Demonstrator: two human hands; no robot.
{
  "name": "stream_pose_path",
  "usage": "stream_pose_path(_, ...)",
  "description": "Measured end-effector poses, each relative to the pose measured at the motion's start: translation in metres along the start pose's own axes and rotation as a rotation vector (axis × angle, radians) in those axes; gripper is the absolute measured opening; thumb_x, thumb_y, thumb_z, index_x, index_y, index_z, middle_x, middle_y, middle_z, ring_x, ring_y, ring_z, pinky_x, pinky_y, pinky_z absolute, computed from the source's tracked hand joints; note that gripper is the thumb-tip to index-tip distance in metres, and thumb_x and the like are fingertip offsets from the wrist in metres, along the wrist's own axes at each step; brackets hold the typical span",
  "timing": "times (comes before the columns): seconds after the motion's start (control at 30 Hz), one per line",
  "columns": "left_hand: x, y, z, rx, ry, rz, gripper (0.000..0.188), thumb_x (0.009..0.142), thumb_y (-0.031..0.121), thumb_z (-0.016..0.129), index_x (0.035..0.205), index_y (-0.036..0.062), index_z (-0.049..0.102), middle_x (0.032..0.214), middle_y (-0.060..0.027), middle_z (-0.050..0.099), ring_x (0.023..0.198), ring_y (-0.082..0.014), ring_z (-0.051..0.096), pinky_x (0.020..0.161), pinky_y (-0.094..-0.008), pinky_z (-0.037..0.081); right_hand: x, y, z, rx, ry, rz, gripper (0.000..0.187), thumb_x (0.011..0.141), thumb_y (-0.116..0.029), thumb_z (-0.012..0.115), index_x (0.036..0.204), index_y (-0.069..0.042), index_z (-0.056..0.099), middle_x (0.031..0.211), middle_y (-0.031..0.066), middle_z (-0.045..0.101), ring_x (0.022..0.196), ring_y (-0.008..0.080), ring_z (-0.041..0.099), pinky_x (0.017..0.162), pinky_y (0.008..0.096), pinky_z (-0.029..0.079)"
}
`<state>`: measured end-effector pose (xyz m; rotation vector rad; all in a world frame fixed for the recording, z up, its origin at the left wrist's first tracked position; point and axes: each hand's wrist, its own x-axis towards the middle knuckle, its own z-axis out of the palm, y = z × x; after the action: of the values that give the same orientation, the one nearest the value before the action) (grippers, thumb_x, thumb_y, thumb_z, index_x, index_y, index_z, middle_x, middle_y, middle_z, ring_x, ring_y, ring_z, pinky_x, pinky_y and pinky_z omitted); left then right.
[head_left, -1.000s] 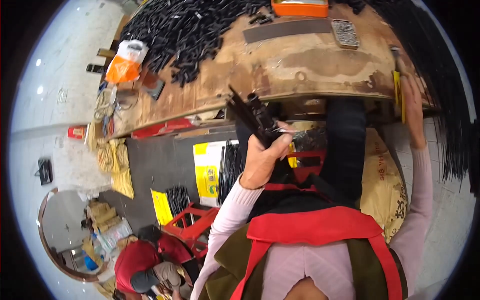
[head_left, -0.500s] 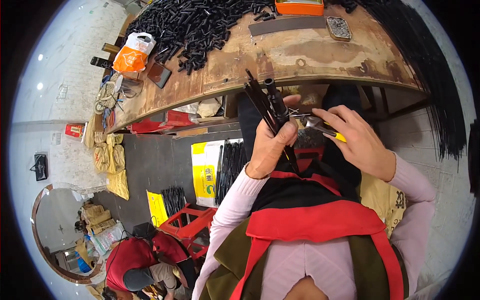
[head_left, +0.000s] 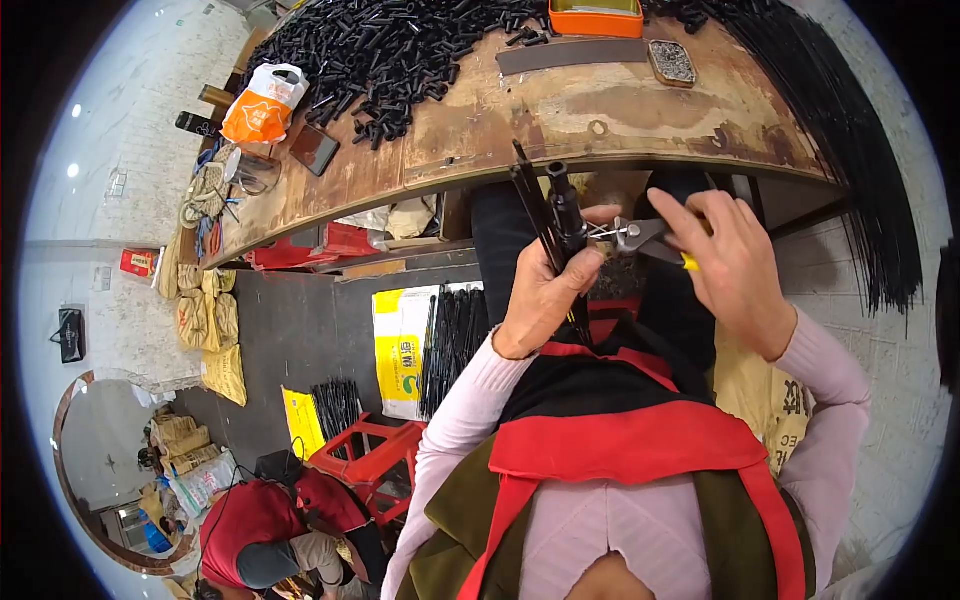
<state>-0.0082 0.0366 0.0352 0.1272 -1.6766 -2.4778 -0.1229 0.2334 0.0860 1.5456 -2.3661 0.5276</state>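
Over my lap, my left hand (head_left: 540, 300) is closed around a bundle of thin black rods (head_left: 533, 203) and a stepped black tube (head_left: 566, 200). The tube's open end points up toward the workbench edge. Thin silvery metal pieces (head_left: 598, 232) stick out from the tube's right side. My right hand (head_left: 738, 275) grips pliers (head_left: 632, 236) with a bit of yellow handle showing. Their jaws point left and meet the metal pieces; whether they are clamped on them I cannot tell. My left palm hides the lower part of the tube.
The wooden workbench (head_left: 440, 160) spans ahead, bearing a heap of short black tubes (head_left: 370, 60), an orange box (head_left: 597, 24), a tin of small metal bits (head_left: 672, 63) and a phone (head_left: 314, 150). Long black rods (head_left: 860, 170) hang off its right end. A person (head_left: 260, 530) bends near a red stool (head_left: 370, 455).
My left hand and the bundle have shifted slightly right. The pliers have turned and their jaws now reach the metal pieces, with my right fingers more spread on the handles.
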Motion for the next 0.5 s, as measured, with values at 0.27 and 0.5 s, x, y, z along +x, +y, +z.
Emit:
stream_pose_path(0.27,0.004,-0.003,-0.003,-0.061,-0.017,0.029,0.048,0.095,0.026,0.066,0.134,0.0013,0.053,0.073,0.0082,0.044,0.062,-0.0029,0.037,0.056,-0.0193,0.030,0.005,-0.005,0.016,0.163,-0.038,0.073,0.063,0.077,0.008,0.063,0.137,-0.007,0.050,0.104,0.0139,0.054,0.094,0.0319,0.055,0.083,0.0415,0.047)
stream_pose_path(0.5,0.002,-0.001,-0.002,-0.053,-0.044,0.029,0.046,0.095,0.026,0.066,0.132,0.0017,0.054,0.075,0.0072,0.047,0.063,-0.0033,0.037,0.055,-0.0197,0.031,0.008,-0.008,0.019,0.203,-0.031,0.034,0.060,0.077,0.006,0.063,0.135,-0.005,0.051,0.103,0.0141,0.054,0.095,0.0317,0.055,0.083,0.0412,0.047)
